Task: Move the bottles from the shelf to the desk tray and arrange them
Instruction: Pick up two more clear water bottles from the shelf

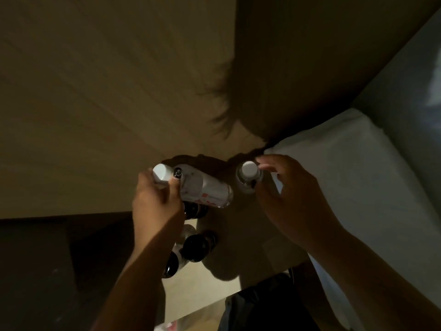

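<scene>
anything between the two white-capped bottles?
Nothing. In the head view, only dark shadowed surface shows between the tilted bottle held by the left hand and the upright bottle at the right hand.

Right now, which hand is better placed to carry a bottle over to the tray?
Left. The left hand already grips the tilted white-capped bottle near its cap, lifted off the surface. The right hand only has its fingertips at the upright bottle, with no full grip visible.

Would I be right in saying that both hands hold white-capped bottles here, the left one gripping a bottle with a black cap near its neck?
Not quite: the head view shows the bottle in the left hand has a white cap, not a black one. The left hand does grip that bottle near its neck, and the right hand is at a second white-capped bottle.
</scene>
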{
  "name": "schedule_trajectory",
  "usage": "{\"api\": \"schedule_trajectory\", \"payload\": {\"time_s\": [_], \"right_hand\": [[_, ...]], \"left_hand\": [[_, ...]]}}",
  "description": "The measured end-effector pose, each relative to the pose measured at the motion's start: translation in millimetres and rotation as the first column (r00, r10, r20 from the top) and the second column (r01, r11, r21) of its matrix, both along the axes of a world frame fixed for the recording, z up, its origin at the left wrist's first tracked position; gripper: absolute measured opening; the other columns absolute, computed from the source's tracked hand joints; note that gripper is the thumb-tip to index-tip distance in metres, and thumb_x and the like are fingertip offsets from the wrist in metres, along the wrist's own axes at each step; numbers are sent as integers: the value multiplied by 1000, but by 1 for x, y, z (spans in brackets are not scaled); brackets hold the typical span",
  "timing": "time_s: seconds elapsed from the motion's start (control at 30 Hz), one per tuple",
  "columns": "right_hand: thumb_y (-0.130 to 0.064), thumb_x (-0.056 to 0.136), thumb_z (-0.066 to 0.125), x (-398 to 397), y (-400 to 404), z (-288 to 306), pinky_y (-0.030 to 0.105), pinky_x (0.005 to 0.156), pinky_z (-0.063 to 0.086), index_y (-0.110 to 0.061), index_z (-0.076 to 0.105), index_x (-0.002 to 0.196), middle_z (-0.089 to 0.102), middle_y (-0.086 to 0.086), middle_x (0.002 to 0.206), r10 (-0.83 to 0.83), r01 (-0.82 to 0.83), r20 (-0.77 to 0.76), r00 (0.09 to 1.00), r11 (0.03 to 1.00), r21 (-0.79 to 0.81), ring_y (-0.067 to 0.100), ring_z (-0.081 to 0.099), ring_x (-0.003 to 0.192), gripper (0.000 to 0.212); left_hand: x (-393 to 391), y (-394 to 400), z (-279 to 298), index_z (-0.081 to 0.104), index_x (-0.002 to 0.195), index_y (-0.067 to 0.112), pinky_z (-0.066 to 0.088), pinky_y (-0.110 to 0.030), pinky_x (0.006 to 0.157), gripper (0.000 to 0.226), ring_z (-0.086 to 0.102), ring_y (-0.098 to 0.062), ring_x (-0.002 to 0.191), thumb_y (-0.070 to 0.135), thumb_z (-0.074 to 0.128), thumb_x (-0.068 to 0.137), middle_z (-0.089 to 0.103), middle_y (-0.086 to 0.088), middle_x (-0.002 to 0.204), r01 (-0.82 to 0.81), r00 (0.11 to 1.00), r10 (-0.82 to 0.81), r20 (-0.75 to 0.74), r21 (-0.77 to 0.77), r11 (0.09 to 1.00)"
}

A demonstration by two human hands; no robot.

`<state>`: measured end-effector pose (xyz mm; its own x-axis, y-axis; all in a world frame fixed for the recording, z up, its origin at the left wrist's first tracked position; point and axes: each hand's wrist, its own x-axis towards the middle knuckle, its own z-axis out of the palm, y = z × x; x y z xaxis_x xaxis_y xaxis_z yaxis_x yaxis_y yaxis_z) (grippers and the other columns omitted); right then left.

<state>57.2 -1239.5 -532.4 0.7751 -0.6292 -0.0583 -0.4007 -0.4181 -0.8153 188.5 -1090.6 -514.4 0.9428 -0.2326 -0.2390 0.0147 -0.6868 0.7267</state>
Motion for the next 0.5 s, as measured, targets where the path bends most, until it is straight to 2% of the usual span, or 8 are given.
{"api": "schedule_trajectory", "payload": {"time_s": [0.1,0.17,0.23,0.27,0.33,0.4,0.43,0.5], "right_hand": [[-30,84,55,16,6,15,15,83,48,-10,58,119,63,4,114,130,-121,108,986,989,-87,11,59,103,41],[-38,80,58,22,6,16,13,88,45,-14,57,120,64,1,116,257,-252,105,961,966,-62,8,59,105,47],[-50,74,68,25,2,19,11,92,40,-25,50,128,57,-8,125,401,-401,35,915,900,173,0,52,112,62],[-59,67,70,25,1,18,14,93,40,-31,45,130,53,-14,128,457,-433,-12,889,851,298,-2,50,114,73],[-72,54,68,22,3,14,21,88,48,-36,44,125,53,-20,118,480,-430,-65,875,831,352,-2,52,108,83],[-74,53,67,17,10,6,26,78,55,-32,48,111,59,-17,99,457,-427,-43,888,857,286,1,60,91,74],[-68,56,72,14,14,3,30,77,57,-30,49,107,62,-14,96,448,-416,-30,894,852,317,3,62,89,68],[-52,59,81,5,21,-4,34,84,56,-30,51,114,64,-13,108,406,-360,-2,914,811,462,7,64,99,67]], "left_hand": [[8,13,35,49,104,26,47,-13,47,13,64,3,64,25,53,92,63,8,84,157,986,-162,-46,-103,982],[17,21,50,56,105,25,51,-15,55,16,67,-1,71,24,55,89,69,2,88,220,964,-245,-99,-209,953],[25,27,57,60,107,21,54,-21,73,20,68,-9,91,27,56,88,71,2,98,274,935,-327,-139,-304,912],[25,28,59,61,109,15,54,-23,76,23,68,-14,95,26,56,89,71,-1,100,273,925,-347,-153,-366,890],[23,25,63,63,106,7,55,-23,73,23,69,-18,91,21,55,89,71,-6,97,225,923,-335,-190,-441,869],[16,14,65,67,97,11,54,-19,61,19,70,-15,77,20,54,87,73,-3,85,151,946,-255,-202,-422,894],[13,8,65,68,95,13,54,-19,57,16,70,-13,72,20,56,88,73,-2,81,124,957,-212,-198,-383,915],[9,-4,62,71,96,18,58,-25,62,16,71,-14,74,27,60,88,74,-2,82,148,960,-201,-195,-256,955]]}}
